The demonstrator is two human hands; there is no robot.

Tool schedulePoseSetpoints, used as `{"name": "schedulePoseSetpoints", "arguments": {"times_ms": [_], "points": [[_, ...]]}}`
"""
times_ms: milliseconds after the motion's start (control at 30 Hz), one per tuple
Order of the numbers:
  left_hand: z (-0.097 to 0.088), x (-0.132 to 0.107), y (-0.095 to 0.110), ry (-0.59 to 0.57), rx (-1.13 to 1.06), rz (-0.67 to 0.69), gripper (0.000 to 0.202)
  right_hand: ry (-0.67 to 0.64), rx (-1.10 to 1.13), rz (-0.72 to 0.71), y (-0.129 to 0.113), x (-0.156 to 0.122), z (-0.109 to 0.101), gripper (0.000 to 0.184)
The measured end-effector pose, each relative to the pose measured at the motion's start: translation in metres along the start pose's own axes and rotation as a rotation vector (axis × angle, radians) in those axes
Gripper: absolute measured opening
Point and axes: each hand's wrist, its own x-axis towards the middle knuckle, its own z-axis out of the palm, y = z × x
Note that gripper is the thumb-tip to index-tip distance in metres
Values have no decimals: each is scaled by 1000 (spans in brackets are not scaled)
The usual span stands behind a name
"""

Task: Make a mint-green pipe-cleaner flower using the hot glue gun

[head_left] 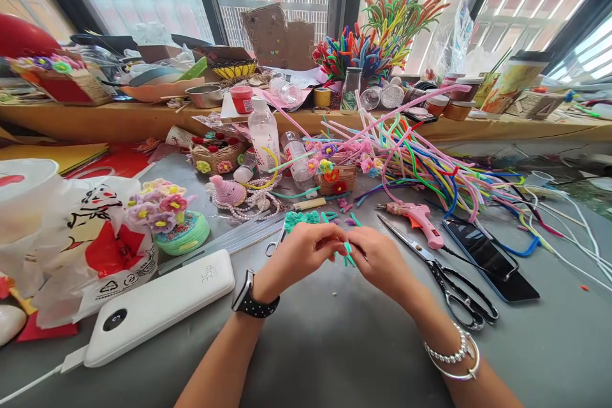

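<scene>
Over the grey table, my left hand [303, 252] and my right hand [382, 260] meet fingertip to fingertip. Between them is a short green pipe cleaner [348, 248], pinched by the fingers of both hands; its exact shape is partly hidden. Just beyond my left hand lies a teal fuzzy bundle [301, 220]. A few more short green and purple pieces lie behind the fingers. Large black-handled scissors [430, 261] rest to the right of my right hand, beside a pink glue gun [415, 220].
A white power bank [160, 309] and a pipe-cleaner flower pot [182, 233] stand left. A phone [482, 248] lies right, near white cables. Behind are a heap of coloured pipe cleaners [430, 159], a clear bottle [264, 134], a small basket [337, 178] and a crowded ledge [157, 116].
</scene>
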Motion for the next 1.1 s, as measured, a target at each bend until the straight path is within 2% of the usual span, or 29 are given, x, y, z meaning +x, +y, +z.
{"name": "schedulePoseSetpoints", "arguments": {"times_ms": [167, 300, 400, 533, 833, 900, 1100], "points": [[4, 1, 4, -8, -172, -31, 21, 156, -37, 43, 2, 1, -1, 21], [10, 4, 1, 71, -291, -145, 18, 213, -125, 37, 3, 2, -1, 23], [15, 5, -3, 80, -428, -237, 15, 248, -142, 50, 4, 2, -2, 24], [22, 6, -5, 200, -528, -276, 22, 326, -18, 99, 4, 3, -3, 23], [44, 12, -3, 401, -702, -230, 40, 410, 363, 243, 2, 3, -12, 23], [43, 13, -3, 387, -723, -247, 43, 411, 418, 247, 1, 3, -14, 23], [30, 14, -2, 240, -836, -343, 42, 340, 593, 239, -2, 3, -18, 24]]}}
